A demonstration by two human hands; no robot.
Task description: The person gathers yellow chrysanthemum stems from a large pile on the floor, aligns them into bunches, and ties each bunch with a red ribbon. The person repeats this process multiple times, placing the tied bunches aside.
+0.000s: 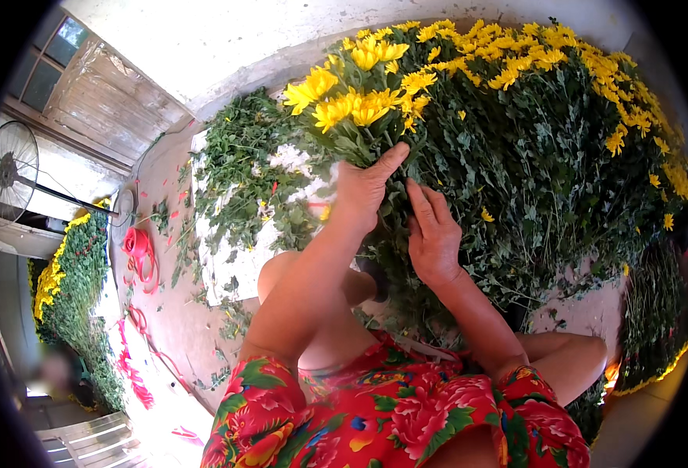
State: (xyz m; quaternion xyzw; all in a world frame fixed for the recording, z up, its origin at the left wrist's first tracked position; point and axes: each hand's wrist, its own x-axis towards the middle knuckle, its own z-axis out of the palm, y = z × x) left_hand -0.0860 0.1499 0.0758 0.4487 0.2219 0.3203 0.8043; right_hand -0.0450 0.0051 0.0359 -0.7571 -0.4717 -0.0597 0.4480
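My left hand (367, 184) is closed around a bunch of yellow chrysanthemums (349, 108), gripping the leafy stems just under the blooms. The flower heads point up and away from me. Lower on the bunch, my right hand (436, 237) rests its extended fingers against the green stems; whether it grips any is hidden. To the right and beyond spreads a large heap of cut chrysanthemums (513, 158), yellow heads at the far edge and stems towards me. A pile of stripped leaves (244, 152) lies to the left on a white sheet (235, 275).
A roll of red ribbon (137, 241) lies on the floor at left, near a standing fan (9, 169). Another bank of yellow flowers (77, 281) stands farther left, where a person (66, 374) is partly visible. A wooden door (104, 99) and a white wall (215, 41) bound the far side.
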